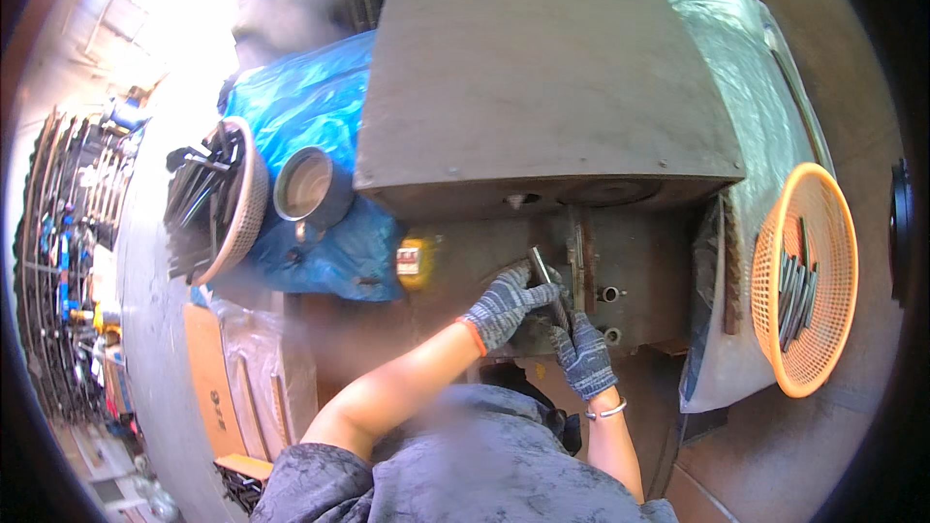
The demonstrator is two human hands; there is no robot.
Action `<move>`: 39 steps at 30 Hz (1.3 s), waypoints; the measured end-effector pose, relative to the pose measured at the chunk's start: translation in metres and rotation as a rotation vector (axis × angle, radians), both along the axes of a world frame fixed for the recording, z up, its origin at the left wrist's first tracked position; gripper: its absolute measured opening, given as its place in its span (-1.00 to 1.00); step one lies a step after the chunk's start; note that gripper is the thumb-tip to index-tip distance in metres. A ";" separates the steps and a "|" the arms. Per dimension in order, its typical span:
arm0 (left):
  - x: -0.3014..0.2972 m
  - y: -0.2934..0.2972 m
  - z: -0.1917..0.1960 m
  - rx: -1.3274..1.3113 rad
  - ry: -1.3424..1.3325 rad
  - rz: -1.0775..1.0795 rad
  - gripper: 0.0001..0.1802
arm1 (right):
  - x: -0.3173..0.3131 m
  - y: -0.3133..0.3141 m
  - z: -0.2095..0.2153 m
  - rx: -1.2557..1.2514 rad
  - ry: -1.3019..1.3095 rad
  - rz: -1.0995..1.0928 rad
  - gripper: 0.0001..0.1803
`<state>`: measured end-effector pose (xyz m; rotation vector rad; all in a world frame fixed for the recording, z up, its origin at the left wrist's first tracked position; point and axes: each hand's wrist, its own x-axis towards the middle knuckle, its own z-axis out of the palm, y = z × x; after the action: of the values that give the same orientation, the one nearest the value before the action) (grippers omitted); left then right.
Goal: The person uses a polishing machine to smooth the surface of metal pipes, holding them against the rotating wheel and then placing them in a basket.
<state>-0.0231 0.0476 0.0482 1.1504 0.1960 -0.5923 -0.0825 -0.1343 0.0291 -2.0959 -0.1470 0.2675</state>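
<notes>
Both hands wear grey knit gloves and meet at one metal rod or tube [544, 276] in front of the machine. My left hand [509, 305] wraps round its middle, fingers closed, and the upper end sticks out beyond them. At the lower end my right hand [584, 356] grips the same piece, its fingers bent round it. The piece slants, upper end toward the left. Just past it stands an upright metal rail fixture [580, 266] on the machine bed, with two short round fittings [609, 294] to its right. Fine detail of the piece is blurred.
A large grey metal housing [547, 68] overhangs the work spot. To the right an orange basket [850, 271] holds several metal rods. At left are a basket [254, 203] of dark metal pieces, a metal mug [334, 196] on blue plastic sheeting [310, 87], and a yellow object [415, 263].
</notes>
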 end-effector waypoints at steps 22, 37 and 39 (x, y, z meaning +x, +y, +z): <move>0.057 0.329 0.053 0.932 -0.496 0.827 -0.87 | -0.003 0.044 0.021 0.024 0.063 0.075 -0.61; 0.044 0.295 0.087 1.278 -0.792 0.643 -0.76 | -0.007 0.034 0.027 -0.044 -0.055 0.069 -0.57; 0.036 0.250 0.113 1.491 -1.124 0.473 -0.68 | -0.003 0.040 0.037 0.121 0.001 -0.009 -0.57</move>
<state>0.0129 0.2974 0.1615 2.5642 -0.1254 0.8799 -0.0857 -0.0947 0.0659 -1.9762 -0.1494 0.2488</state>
